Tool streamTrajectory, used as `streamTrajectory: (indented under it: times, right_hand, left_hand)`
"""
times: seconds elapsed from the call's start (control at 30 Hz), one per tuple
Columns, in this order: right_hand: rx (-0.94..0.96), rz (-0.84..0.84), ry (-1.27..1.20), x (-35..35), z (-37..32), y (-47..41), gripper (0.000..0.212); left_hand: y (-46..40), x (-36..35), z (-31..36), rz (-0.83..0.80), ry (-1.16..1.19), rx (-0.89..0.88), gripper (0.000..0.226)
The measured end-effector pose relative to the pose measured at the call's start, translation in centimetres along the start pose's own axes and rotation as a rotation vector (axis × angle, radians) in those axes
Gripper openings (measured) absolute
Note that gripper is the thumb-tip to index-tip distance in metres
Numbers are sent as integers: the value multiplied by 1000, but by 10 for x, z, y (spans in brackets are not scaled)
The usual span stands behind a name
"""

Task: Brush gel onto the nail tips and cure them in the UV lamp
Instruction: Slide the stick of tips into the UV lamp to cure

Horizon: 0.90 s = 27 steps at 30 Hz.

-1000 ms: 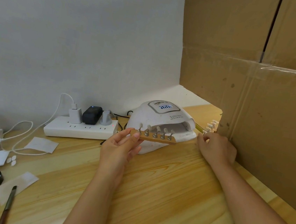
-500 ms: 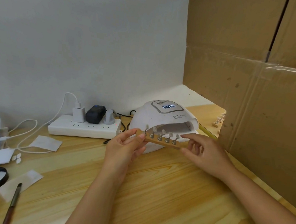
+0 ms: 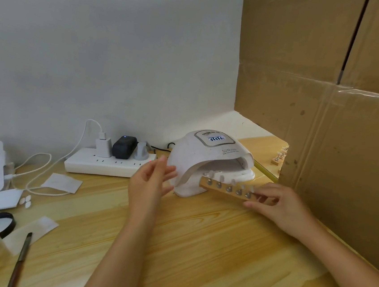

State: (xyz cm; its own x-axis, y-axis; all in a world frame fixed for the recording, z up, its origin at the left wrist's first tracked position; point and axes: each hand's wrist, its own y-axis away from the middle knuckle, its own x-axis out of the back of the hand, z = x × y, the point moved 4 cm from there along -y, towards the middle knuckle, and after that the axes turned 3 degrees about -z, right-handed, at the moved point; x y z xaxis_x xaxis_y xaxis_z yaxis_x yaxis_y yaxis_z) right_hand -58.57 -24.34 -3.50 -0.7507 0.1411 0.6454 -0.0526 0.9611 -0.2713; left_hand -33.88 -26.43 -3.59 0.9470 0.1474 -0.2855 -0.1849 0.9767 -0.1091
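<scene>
The right hand [image 3: 280, 206] pinches the right end of a wooden strip [image 3: 228, 190] that carries a row of nail tips [image 3: 221, 178] on small metal stands, thumb below and fingers curled over the top. The strip hangs just in front of the mouth of the white lamp [image 3: 208, 159], its free left end closest to the opening and seemingly at the lip. Its long axis runs roughly across the mouth, slanting down and to the right toward the holding hand, so the strip lies nearly broadside to the slot rather than pointing into it. The left hand [image 3: 151, 181] holds nothing; its fingers are spread and relaxed beside the lamp's left wall, near the shell but whether touching I cannot tell. The right hand alone carries the load and is the one placed to act. As I judge it, the coming move is a short push away from the body, keeping the strip level so the tips pass under the lamp's arch without brushing it.
</scene>
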Motion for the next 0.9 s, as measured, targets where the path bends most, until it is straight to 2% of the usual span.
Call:
streamTrajectory:
  times: [0.07, 0.13, 0.27, 0.33, 0.4, 0.47, 0.67, 0.77, 0.9]
  right_hand:
    - [-37, 43, 79, 11, 9, 1, 29]
    - [-66, 69, 156, 15, 14, -4, 30]
    - [-109, 95, 303, 3, 12, -26, 17]
    - [-152, 92, 341, -6, 7, -40, 16]
    - [-174, 62, 368, -17, 1, -54, 26]
    - [-217, 59, 349, -28, 0, -68, 31]
    - [-376, 248, 218, -48, 0, -85, 29]
    - [-350, 329, 156, -49, -3, -81, 12]
    - [-226, 402, 87, -43, -9, -56, 14]
  left_hand:
    - [-2, 0, 1, 9, -59, -47, 14]
    - [-1, -6, -3, -70, -156, -50, 16]
    - [-1, -13, -13, -207, -287, -25, 39]
    - [-2, -13, -14, -212, -304, -20, 40]
    - [-3, -12, -16, -199, -289, -2, 40]
    - [-4, -11, -17, -190, -265, 18, 40]
    - [-8, -10, -19, -168, -279, 30, 39]
    - [-7, -11, -18, -162, -266, 42, 38]
    - [-6, -11, -16, -156, -261, 47, 38]
